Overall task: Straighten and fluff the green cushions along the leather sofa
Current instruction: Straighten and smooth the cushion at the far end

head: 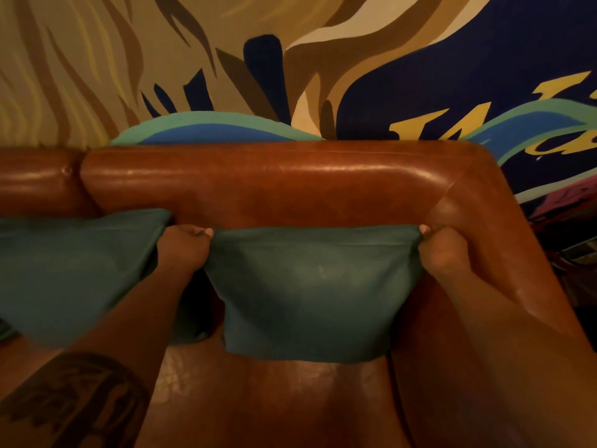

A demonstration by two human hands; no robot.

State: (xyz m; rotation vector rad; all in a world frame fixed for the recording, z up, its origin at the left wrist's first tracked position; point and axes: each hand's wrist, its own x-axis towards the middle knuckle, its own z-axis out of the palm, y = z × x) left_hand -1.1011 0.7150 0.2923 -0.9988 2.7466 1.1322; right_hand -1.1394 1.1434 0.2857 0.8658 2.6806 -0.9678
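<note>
Against the backrest of the brown leather sofa (290,185), at its right-hand end beside the armrest (504,253), stands a green cushion (310,292) with its lower edge resting on the seat. Both bare hands grasp this cushion by its upper corners: the left hand (184,250) has its grip clenched on the top left corner, and the right hand (444,250) has its grip clenched on the top right corner, so that the top edge is drawn taut between them. Fingertips (206,232) of the left hand show pale nails over the fabric. A second green cushion (74,273) leans against the backrest just to the left, touching the left forearm, which bears a dark tattoo (80,402). Behind the sofa rises a painted mural wall (323,59) in tan, navy, yellow and teal.
</note>
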